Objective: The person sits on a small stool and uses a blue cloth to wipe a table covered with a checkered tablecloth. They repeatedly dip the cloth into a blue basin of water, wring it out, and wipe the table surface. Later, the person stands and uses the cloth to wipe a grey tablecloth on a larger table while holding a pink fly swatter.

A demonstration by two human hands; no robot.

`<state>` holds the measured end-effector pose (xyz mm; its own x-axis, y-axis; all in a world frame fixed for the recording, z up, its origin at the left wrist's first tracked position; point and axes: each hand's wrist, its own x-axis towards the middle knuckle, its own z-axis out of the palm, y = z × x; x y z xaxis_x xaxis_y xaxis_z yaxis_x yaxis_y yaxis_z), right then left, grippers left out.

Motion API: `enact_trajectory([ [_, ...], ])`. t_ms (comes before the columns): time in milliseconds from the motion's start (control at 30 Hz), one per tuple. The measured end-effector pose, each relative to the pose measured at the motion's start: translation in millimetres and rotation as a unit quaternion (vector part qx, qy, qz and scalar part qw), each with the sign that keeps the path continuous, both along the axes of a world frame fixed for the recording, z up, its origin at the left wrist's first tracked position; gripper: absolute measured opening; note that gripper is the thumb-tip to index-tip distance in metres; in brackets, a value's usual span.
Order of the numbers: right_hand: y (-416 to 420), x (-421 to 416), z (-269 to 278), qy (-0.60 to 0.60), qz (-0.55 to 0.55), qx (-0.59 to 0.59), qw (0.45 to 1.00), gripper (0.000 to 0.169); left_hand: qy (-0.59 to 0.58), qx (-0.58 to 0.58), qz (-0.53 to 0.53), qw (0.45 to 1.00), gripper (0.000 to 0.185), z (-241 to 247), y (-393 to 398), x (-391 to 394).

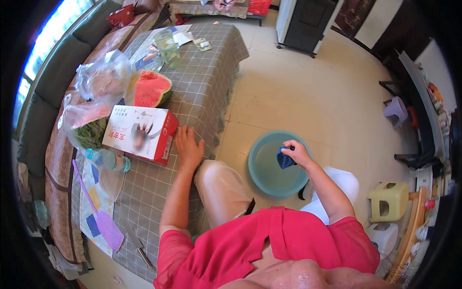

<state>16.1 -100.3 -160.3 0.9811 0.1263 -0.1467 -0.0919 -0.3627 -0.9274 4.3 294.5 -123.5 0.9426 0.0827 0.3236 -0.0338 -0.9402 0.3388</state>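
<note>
My right hand [298, 152] grips a crumpled dark blue cloth [285, 158] above a round teal plastic basin [254, 169] that stands on the floor between my legs and holds liquid. Palm down on the checked tablecloth, my left hand [189, 148] rests with its fingers apart beside the red end of a white and red cardboard box [124, 126]. Behind the box is a cut piece of watermelon [151, 88]. Another piece of watermelon [91, 133], in a clear plastic bag, lies left of the box.
On the table [151, 191] are a clear plastic bottle [108, 160], a purple fly swatter [109, 231], a knife [135, 240] and a green-tinted pitcher [166, 47]. Plastic stools [388, 201] stand at the right. A wheeled dark cabinet [306, 25] is at the far side.
</note>
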Motion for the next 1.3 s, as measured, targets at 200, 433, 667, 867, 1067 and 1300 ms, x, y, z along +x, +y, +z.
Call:
enact_trajectory([
  [200, -53.9, -47.6, -10.4, 0.045, -0.075, 0.064, 0.994, 0.015, -0.001, -0.058, -0.062, 0.996, 0.047, 12.7, -25.6, -1.0],
  [433, -43.6, -56.0, 10.0, -0.053, -0.038, 0.036, 0.997, 0.019, 0.181, -0.177, -0.338, 0.906, 0.070, 13.2, -176.8, -8.4],
  [667, -53.1, -67.5, 25.8, -0.116, -0.075, 0.112, 0.984, 0.013, 0.284, -0.254, -0.341, 0.859, 0.028, -56.3, -247.4, -17.8],
  [867, -60.3, -67.4, 5.1, -0.069, -0.160, 0.099, 0.980, 0.015, 0.314, -0.268, -0.282, 0.866, 0.023, -78.5, -241.9, -10.3],
  [1067, -87.4, -57.3, -9.2, -0.044, -0.278, 0.054, 0.958, 0.014, 0.300, -0.330, -0.250, 0.860, 0.027, -68.4, -246.4, -1.2],
  [1300, -118.6, -48.3, -36.8, 0.069, -0.311, 0.147, 0.937, 0.012, 0.300, -0.414, -0.236, 0.826, 0.029, -52.2, -257.3, 7.3],
])
